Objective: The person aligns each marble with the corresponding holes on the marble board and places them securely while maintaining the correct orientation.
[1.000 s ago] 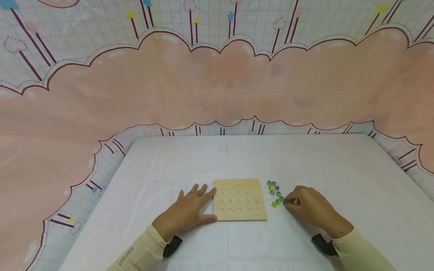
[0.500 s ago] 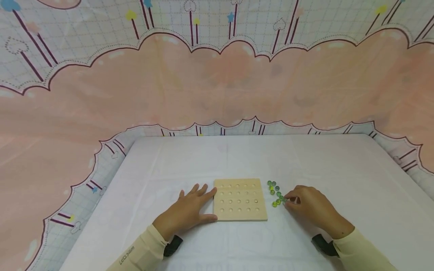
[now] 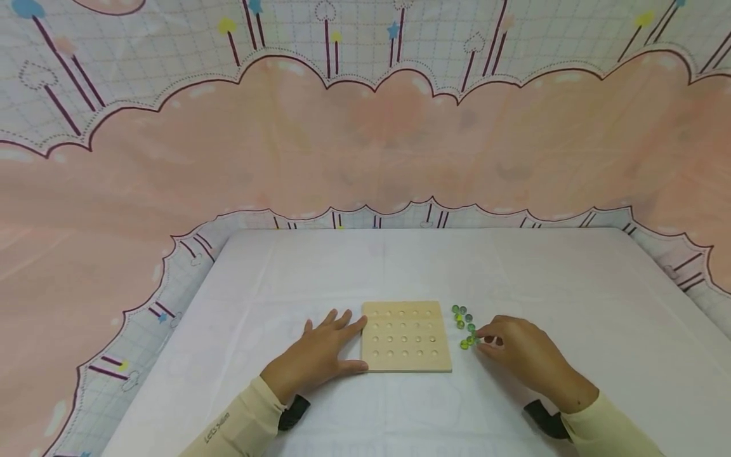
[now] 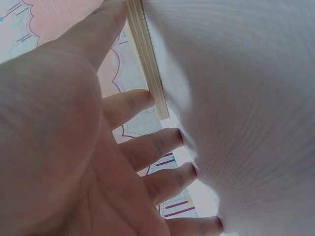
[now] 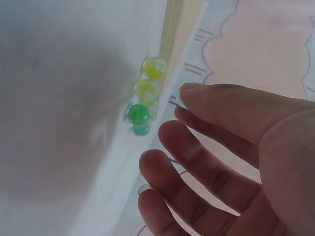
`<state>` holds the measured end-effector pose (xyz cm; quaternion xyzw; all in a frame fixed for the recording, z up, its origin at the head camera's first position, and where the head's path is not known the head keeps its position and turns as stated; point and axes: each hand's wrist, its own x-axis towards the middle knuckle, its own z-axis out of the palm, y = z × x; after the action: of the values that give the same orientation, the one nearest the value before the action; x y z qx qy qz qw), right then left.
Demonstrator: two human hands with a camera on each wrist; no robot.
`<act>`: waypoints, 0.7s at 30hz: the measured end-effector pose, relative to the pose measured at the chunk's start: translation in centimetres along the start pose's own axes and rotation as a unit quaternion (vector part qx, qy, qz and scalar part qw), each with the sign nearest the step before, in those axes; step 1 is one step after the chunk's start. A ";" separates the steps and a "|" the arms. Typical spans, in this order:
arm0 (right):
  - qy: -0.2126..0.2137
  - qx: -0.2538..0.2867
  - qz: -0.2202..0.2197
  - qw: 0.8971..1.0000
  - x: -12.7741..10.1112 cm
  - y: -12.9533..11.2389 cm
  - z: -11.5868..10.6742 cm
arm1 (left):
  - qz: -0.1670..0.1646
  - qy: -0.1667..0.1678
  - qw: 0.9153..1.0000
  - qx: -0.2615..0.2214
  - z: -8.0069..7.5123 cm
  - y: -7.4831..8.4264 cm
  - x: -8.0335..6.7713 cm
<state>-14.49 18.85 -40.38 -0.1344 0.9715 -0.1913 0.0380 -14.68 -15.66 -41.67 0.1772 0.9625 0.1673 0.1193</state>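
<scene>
A square wooden board [image 3: 405, 336] with rows of empty round holes lies on the white table [image 3: 400, 266]. My left hand [image 3: 344, 343] rests flat beside it, fingers straight, thumb and forefinger touching its left edge [image 4: 145, 59]. Right of the board lies a small cluster of green and yellow glass marbles [image 3: 464, 325]. My right hand [image 3: 484, 336] has its fingertips against the near end of that cluster. In the right wrist view the fingers [image 5: 197, 142] are loosely bent and apart, nothing between them, with the marbles [image 5: 145, 93] just beyond.
The white cloth covers the whole table. A pink and white patterned curtain [image 3: 365, 139] hangs behind and drapes around the table's far and side edges. Cream sleeves and dark wrist straps [image 3: 291, 411] show at the near edge.
The right hand's fingertips have crept slightly toward the marbles. The left hand and the board have stayed put.
</scene>
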 end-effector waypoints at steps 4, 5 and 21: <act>0.010 -0.002 -0.008 1.000 -0.2 -0.6 0.0 | 0.001 -0.001 1.000 -0.007 0.0 -0.2 0.0; 0.014 -0.004 -0.011 1.000 -0.3 -0.8 0.0 | 0.002 -0.001 1.000 -0.007 0.0 -0.2 0.0; 0.032 -0.016 -0.074 0.997 0.4 -3.3 0.1 | 0.006 0.001 1.000 -0.001 0.1 -0.3 0.0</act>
<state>-14.05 15.79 -39.28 -0.2008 0.9626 -0.1818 -0.0095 -14.78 -15.91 -41.94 0.1825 0.9613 0.1694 0.1177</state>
